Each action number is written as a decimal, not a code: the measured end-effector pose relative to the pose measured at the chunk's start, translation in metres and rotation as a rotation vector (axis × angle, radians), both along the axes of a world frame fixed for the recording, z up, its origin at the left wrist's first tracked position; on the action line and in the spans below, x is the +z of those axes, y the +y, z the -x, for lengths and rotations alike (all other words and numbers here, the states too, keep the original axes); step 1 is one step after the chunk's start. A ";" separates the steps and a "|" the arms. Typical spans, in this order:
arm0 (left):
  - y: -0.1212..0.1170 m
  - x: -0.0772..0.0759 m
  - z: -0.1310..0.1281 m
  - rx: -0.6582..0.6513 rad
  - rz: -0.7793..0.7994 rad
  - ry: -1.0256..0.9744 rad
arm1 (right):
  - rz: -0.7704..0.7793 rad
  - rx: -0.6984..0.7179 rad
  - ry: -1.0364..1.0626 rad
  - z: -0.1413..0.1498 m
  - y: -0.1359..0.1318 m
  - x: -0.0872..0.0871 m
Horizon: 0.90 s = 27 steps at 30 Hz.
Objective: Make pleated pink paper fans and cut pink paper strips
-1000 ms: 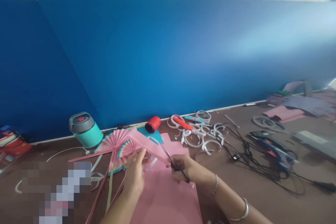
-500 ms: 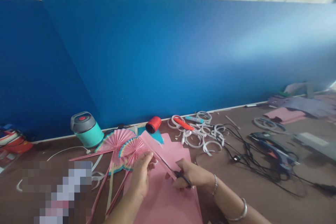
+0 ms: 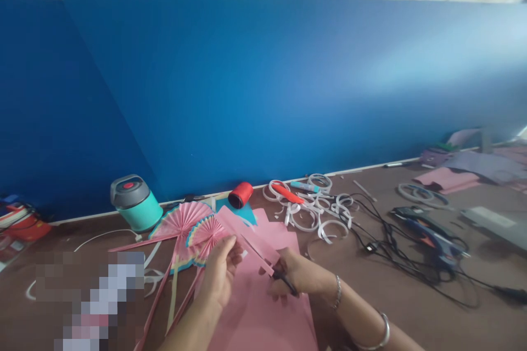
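My right hand (image 3: 298,274) is closed round the dark handles of a pair of scissors (image 3: 286,281), whose blades lie along a piece of pink paper (image 3: 234,225). The paper tilts up between my two hands. My left hand (image 3: 222,271) pinches its near left edge between thumb and fingers. Underneath, larger pink sheets (image 3: 255,315) are spread on the brown table. Just left of my left hand are pink pleated paper fans (image 3: 209,235) with blue and yellow rims. The scissor tips are hard to make out against the paper.
A red spool (image 3: 241,195) and a teal-and-grey container (image 3: 138,203) stand near the blue partition (image 3: 263,93). White strip rings (image 3: 304,218) and a red cutter-like tool (image 3: 287,193) lie beyond my hands. Black cables (image 3: 387,247) and a blue glue gun (image 3: 442,255) are on the right.
The slit between the strip edge and the rest of the pink paper looks longer and more open. My left hand has shifted slightly left; the right hand stays nearly in place with the scissors.
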<state>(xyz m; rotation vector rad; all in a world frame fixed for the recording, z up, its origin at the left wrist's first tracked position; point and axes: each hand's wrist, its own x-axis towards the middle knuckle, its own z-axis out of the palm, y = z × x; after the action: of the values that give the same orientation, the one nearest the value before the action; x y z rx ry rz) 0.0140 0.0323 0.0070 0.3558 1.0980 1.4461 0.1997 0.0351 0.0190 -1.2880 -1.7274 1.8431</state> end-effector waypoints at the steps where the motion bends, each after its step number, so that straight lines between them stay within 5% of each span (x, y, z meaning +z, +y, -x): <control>1: -0.001 -0.001 0.000 -0.026 -0.027 0.033 | -0.006 -0.004 -0.014 0.000 0.000 0.000; 12: -0.008 0.000 -0.006 -0.226 -0.134 0.190 | -0.013 -0.059 -0.011 0.006 -0.002 0.005; 27: -0.008 0.001 -0.007 -0.216 -0.138 0.226 | -0.043 -0.080 -0.030 0.008 -0.003 0.007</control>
<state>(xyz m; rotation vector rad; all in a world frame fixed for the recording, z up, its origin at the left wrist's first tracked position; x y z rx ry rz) 0.0212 0.0244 0.0078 0.7288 1.1038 1.3141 0.1920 0.0316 0.0255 -1.3539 -1.6950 1.7415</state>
